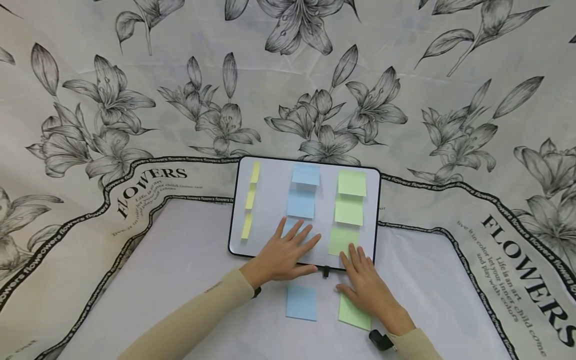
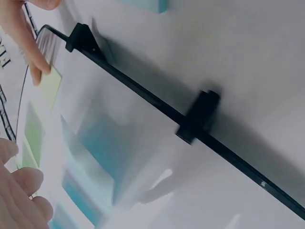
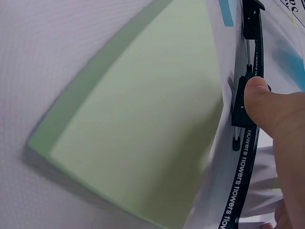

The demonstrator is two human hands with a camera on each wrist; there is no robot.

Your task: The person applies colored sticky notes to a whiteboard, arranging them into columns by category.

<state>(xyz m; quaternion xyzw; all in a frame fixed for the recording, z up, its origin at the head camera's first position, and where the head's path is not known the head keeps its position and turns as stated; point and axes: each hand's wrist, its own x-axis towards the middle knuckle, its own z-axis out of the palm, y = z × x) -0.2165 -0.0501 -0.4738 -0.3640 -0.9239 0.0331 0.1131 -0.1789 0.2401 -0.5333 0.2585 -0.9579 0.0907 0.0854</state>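
Note:
A small whiteboard [image 1: 272, 200] with a black frame bears three columns of sticky notes. My left hand [image 1: 282, 252] lies with spread fingers over its lower middle, partly covering the lowest blue sticky note [image 1: 291, 225]. At the lower right, my right hand [image 1: 371, 287] has extended fingertips at the lower edge of the lowest green sticky note [image 1: 344, 240]. In the right wrist view the right thumb [image 3: 269, 102] is by a black clip or stand part [image 3: 241, 107] on the board's edge. A green sticky-note pad [image 3: 138, 114] lies below that hand, partly hidden in the head view.
A blue sticky-note pad [image 1: 301, 303] lies on the white tablecloth [image 1: 189, 280] in front of the board. Narrow yellow notes [image 1: 250, 196] run down the board's left side. Behind it hangs flower-printed cloth [image 1: 288, 75]. Black supports [image 2: 202, 112] stick out from the board's frame.

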